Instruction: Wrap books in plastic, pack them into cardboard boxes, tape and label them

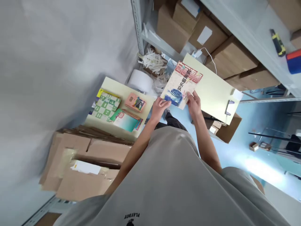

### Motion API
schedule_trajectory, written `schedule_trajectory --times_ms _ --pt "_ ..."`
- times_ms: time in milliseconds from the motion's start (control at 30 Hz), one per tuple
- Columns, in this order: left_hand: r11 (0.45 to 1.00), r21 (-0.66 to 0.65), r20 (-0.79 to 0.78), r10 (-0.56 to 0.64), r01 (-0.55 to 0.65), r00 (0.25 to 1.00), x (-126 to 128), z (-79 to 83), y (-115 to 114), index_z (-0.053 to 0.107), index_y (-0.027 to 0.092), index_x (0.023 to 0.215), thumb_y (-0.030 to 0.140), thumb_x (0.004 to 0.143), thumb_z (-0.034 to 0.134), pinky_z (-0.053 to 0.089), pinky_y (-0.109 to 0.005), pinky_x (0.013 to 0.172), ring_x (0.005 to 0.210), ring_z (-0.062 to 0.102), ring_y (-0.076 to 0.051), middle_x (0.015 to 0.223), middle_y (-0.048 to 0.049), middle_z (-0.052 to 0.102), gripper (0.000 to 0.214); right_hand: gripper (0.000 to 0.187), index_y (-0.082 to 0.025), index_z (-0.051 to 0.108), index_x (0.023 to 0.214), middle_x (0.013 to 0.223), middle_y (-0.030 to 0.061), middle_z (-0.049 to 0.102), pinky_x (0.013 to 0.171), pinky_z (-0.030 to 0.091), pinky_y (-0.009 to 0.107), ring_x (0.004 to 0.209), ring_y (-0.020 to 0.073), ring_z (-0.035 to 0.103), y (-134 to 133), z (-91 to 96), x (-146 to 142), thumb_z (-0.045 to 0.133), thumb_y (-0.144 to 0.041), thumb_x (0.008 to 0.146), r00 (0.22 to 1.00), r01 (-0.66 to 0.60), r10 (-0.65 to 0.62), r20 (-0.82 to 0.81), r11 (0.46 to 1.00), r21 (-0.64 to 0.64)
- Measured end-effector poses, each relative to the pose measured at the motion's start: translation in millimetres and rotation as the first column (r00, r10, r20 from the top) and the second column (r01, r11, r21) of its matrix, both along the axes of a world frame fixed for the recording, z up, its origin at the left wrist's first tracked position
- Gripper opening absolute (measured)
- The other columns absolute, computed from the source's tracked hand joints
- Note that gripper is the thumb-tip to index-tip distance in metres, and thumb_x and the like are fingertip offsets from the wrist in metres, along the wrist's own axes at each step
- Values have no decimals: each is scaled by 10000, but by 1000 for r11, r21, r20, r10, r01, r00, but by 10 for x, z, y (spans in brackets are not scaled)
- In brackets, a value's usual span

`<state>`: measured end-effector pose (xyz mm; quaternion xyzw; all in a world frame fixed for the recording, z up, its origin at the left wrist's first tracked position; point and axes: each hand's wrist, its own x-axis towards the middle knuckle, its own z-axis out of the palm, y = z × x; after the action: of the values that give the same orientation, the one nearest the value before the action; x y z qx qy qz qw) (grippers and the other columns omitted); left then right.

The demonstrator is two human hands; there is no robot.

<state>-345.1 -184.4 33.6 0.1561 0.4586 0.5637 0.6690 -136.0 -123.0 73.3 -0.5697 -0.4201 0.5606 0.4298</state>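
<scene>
Holding a thin paperback book by its lower edge, both hands clamped on it: left hand pinching the near left corner, right hand gripping the near right corner, thumb on the cover. Held in the air over the gap between two pale tabletops, near chest height. Long axis running from the hands up and to the right, away from the body; cover facing the camera, red band at the far end, blue oval pattern near the hands. Glossy, flat, rectangular.

Just behind, a pale yellow board carrying a small dark phone-like object. To the left, a cream table bearing a green checkered booklet, a pink card packet and a teal book, all flat and well apart from the held one. Further back, shredded paper strips, a white foam roll, brown cardboard boxes on grey metal shelving. Flattened cardboard stacked at lower left.
</scene>
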Motion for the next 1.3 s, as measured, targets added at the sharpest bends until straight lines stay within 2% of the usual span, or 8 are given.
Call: schedule_trajectory --times_ms 167,300,467,667,1000,1133,1200,1300 --pt "992 2 -138 -123 124 983 205 52 271 814 245 1308 720 779 1023 511 -521 1339 1581 670 -387 1452 -145 838 740 750 -316 803 1420 1162 59 903 911 751 455 1113 315 860 -54 43 725 931 -818 878 1000 -8 8 -7 1000 -15" --pt "979 31 -212 -191 202 959 698 31 562 877 211 1089 776 756 1009 598 -435 1175 1315 800 -352 1188 -98 896 669 712 -294 811 1381 1056 63 889 860 737 472 1023 315 846 99 -47 1143 893 -829 919 993 -116 115 -35 993 -21" --pt "994 9 -240 -100 105 966 1457 -38 838 858 210 953 762 690 1056 611 -335 912 1019 797 -248 981 -43 865 643 673 -306 832 1329 858 0 803 759 700 404 785 231 754 472 -177 1777 914 -823 907 984 -168 167 -61 986 -19" --pt "998 -12 -240 -58 57 969 2170 22 1068 843 225 906 769 658 1085 623 -336 875 972 797 -238 923 -38 843 645 771 -348 809 1447 987 4 835 877 721 440 1008 280 797 751 -173 2472 946 -828 860 980 -162 149 -133 982 -94" --pt "993 -79 -283 -106 87 953 2736 61 1258 814 206 865 772 638 1084 586 -324 880 902 739 -203 916 -38 832 667 770 -274 843 1395 690 -62 600 745 617 363 722 199 623 753 -322 2940 872 -862 899 998 -53 49 -47 995 -88" --pt "993 -75 -330 -115 96 937 2835 3 1373 811 199 918 764 668 1058 568 -330 855 895 722 -205 906 -30 802 666 897 -282 754 1594 1153 77 857 981 696 421 1137 288 793 746 -328 3018 854 -855 911 993 96 -96 75 995 4" --pt "995 -66 -396 -99 79 913 2930 0 1451 789 206 884 746 680 1052 550 -323 800 840 695 -197 835 -12 761 634 868 -299 744 1606 1520 146 800 1146 678 490 1420 350 746 744 -267 3011 822 -853 942 978 162 -172 121 983 85" --pt "998 -29 -497 -64 57 866 3155 91 1512 782 218 911 673 723 1046 577 -332 793 855 722 -217 852 -23 782 559 839 -295 755 1565 1688 162 710 1227 655 540 1547 390 692 748 -134 2901 810 -863 950 986 134 -141 93 988 79"
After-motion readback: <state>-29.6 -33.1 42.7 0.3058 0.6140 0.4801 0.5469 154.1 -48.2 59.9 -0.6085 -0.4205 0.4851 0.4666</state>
